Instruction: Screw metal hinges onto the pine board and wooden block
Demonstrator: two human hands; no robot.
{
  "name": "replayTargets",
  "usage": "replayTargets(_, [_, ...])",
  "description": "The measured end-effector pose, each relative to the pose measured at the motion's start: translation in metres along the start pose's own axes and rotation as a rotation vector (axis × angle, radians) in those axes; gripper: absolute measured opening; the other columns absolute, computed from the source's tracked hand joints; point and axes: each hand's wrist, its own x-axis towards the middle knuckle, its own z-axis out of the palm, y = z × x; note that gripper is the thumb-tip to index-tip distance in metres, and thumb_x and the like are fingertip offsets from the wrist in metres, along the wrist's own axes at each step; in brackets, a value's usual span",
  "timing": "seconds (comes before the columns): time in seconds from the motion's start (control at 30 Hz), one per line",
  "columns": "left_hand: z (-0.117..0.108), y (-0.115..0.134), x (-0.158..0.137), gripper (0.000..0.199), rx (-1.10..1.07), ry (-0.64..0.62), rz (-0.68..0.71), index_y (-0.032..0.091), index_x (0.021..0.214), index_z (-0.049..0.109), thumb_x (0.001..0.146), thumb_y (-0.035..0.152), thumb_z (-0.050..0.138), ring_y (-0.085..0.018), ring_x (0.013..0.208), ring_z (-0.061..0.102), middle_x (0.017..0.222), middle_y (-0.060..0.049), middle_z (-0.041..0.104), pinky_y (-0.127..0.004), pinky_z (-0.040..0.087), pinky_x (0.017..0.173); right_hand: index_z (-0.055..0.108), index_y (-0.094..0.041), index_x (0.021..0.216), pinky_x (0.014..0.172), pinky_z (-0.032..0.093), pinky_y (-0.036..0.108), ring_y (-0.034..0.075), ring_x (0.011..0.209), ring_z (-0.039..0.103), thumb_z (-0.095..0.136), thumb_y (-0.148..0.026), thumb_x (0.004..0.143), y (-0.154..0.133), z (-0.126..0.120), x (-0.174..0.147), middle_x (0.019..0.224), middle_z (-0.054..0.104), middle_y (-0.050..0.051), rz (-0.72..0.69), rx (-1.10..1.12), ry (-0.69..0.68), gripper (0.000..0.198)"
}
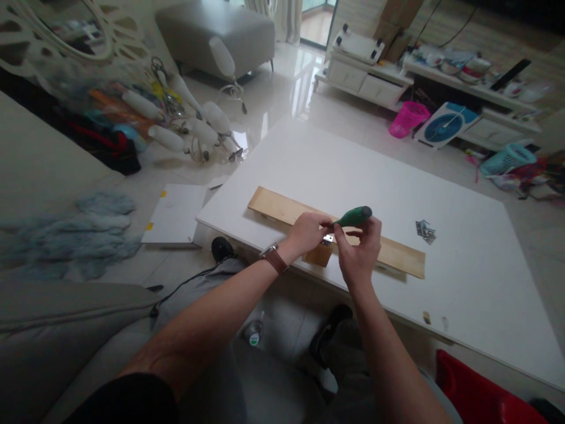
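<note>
A green-handled screwdriver is held in my right hand, thumb and fingers around it, its dark handle end pointing up and to the right. My left hand meets it at the lower end with closed fingertips; what they pinch is too small to make out. Just beneath the fingers, a shiny metal bracket with holes sits at a small wooden block. The block juts toward me from a long, pale wooden board, which lies along the near side of the white table. My hands hide the board's middle.
Several metal brackets lie in a pile on the table's right side. A small dark and yellow piece is near the front edge. A red stool stands at lower right, and a white panel is left of the table.
</note>
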Motion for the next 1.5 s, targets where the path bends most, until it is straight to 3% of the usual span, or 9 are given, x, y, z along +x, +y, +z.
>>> replayTargets(0.17, [0.0013,-0.0013,0.0000,0.016,-0.012,0.016,-0.013,0.016,0.084,0.084,0.092,0.014,0.071,-0.018,0.078,0.071,0.082,-0.005,0.082,-0.027,0.047,0.072,0.060,-0.026,0.118,0.071,0.059,0.033,0.019,0.087,0.071,0.083,-0.039,0.082,-0.0023,-0.0008,0.0015,0.099,0.071,0.000,0.015,-0.013,0.026,0.045])
replayTargets(0.33, [0.0016,0.0002,0.0006,0.011,-0.057,0.036,-0.049,0.016,0.083,0.084,0.089,0.013,0.075,-0.017,0.078,0.071,0.082,-0.005,0.082,-0.027,0.049,0.074,0.060,-0.026,0.120,0.074,0.059,0.035,0.020,0.090,0.074,0.078,-0.032,0.084,-0.0015,-0.0002,0.0007,0.103,0.075,0.002,-0.018,-0.014,0.018,0.041])
replayTargets(0.47, [0.0005,0.0011,0.0009,0.015,-0.087,-0.015,0.006,0.017,0.086,0.085,0.092,0.013,0.073,-0.017,0.081,0.073,0.087,-0.005,0.084,-0.027,0.050,0.076,0.059,-0.026,0.121,0.074,0.059,0.035,0.019,0.090,0.074,0.074,-0.030,0.086,-0.0012,0.0002,0.0003,0.104,0.076,0.002,-0.020,-0.022,0.018,0.038])
replayTargets(0.8, [0.0000,0.0030,0.0006,0.014,0.023,0.009,-0.052,0.017,0.084,0.085,0.092,0.016,0.074,-0.019,0.080,0.072,0.083,-0.005,0.083,-0.027,0.048,0.073,0.060,-0.026,0.116,0.071,0.058,0.033,0.019,0.087,0.071,0.082,-0.038,0.082,-0.0019,-0.0002,0.0013,0.098,0.071,0.000,0.016,-0.010,0.031,0.042])
replayTargets(1.07, [-0.0001,-0.0001,0.0015,0.015,-0.019,-0.030,0.022,0.017,0.088,0.085,0.093,0.013,0.072,-0.019,0.084,0.074,0.092,-0.007,0.085,-0.028,0.050,0.076,0.060,-0.026,0.119,0.073,0.059,0.034,0.019,0.090,0.073,0.076,-0.032,0.084,0.0006,0.0001,0.0005,0.102,0.074,0.002,-0.015,-0.015,0.019,0.039])
replayTargets(1.3, [-0.0006,0.0016,0.0007,0.016,0.086,-0.001,-0.036,0.019,0.088,0.087,0.093,0.016,0.072,-0.020,0.080,0.073,0.087,-0.006,0.084,-0.029,0.050,0.075,0.060,-0.026,0.115,0.070,0.058,0.033,0.019,0.089,0.069,0.079,-0.037,0.083,-0.0032,-0.0003,0.0014,0.100,0.070,0.000,-0.008,-0.026,0.013,0.038])
replayTargets(1.5, [0.0007,0.0024,0.0003,0.012,0.045,0.026,-0.055,0.019,0.086,0.086,0.090,0.015,0.076,-0.020,0.081,0.074,0.085,-0.006,0.084,-0.029,0.051,0.076,0.061,-0.026,0.114,0.070,0.057,0.033,0.019,0.086,0.070,0.082,-0.040,0.083,-0.0022,-0.0011,0.0016,0.096,0.070,0.000,0.002,-0.028,0.016,0.040])
